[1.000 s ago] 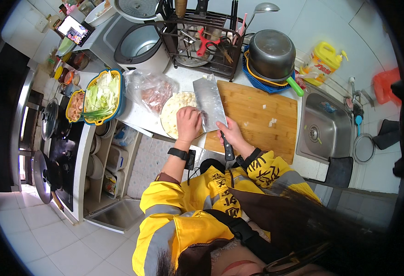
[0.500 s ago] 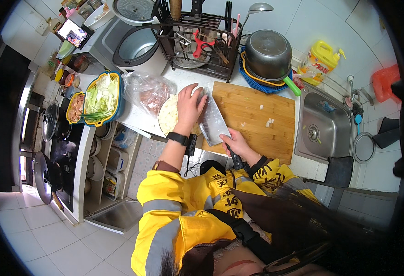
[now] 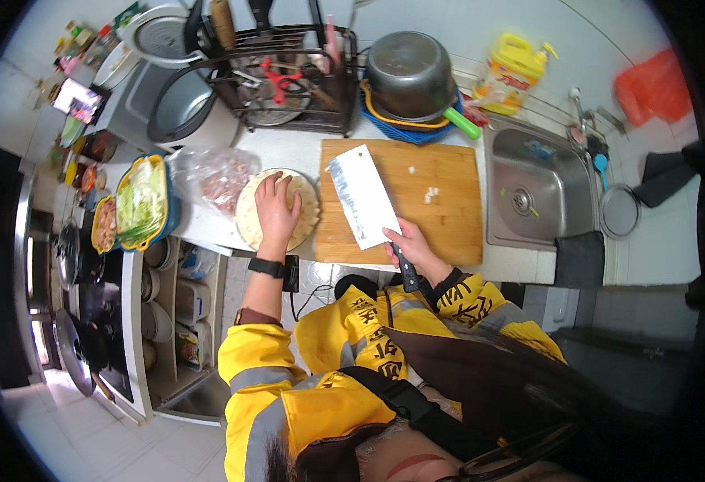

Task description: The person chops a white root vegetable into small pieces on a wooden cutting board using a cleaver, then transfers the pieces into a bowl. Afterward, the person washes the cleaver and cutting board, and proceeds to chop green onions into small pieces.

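My left hand point(image 3: 279, 207) rests on a round plate point(image 3: 242, 235) heaped with pale diced pieces point(image 3: 308, 207), its fingers apart and slightly bent. Just right of it, my right hand point(image 3: 407, 245) grips the cleaver point(image 3: 367, 197) by its black handle, its broad blade over the wooden cutting board point(image 3: 445, 173). A few small white bits point(image 3: 431, 195) lie on the board. Left of the plate is a clear plastic bag of pinkish meat point(image 3: 212, 181).
Farther left are baskets of greens point(image 3: 142, 201) and meat point(image 3: 105, 223), and a stove point(image 3: 107, 357) with pans. Behind stand a rice cooker point(image 3: 192, 120), utensil rack point(image 3: 288, 84), upturned pot point(image 3: 409, 68) and yellow jug point(image 3: 505, 72). A sink point(image 3: 541, 189) is at right; a cupboard stands open below.
The view has shifted. My left hand has moved from beside the blade onto the diced pieces, and the cleaver now sits apart from the plate, over the board.
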Demonstrator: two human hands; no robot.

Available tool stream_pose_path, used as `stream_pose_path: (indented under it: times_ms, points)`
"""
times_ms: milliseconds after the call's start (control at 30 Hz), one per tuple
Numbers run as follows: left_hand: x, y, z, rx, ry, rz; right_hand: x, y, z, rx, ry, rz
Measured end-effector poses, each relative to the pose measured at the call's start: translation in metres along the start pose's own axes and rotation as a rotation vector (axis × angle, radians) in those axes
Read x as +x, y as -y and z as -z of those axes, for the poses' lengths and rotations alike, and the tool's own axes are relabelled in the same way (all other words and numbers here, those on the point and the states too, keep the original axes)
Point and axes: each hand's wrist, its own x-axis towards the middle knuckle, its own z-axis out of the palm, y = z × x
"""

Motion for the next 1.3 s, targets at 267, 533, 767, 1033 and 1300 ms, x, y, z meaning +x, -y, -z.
stream_pose_path:
  times_ms: [267, 533, 767, 1033, 1300]
  points:
    - [-0.030, -0.109, -0.071, -0.328, 0.487, 0.222, -0.062, -0.014, 0.132, -0.016, -0.392, 0.023]
    - [0.001, -0.140, -0.143, -0.578, 0.536, 0.066, -0.067, -0.010, 0.183, -0.050, -0.365, -0.055]
    - [0.024, -0.143, -0.153, -0.572, 0.673, -0.124, -0.029, 0.006, 0.159, -0.142, -0.188, -0.128]
    - [-0.012, -0.093, -0.114, -0.232, 0.290, 0.088, -0.041, -0.016, 0.129, -0.119, -0.038, -0.161]
    - [-0.069, -0.131, -0.096, -0.515, 0.402, 0.093, -0.031, -0.045, 0.070, -0.054, 0.013, -0.095]
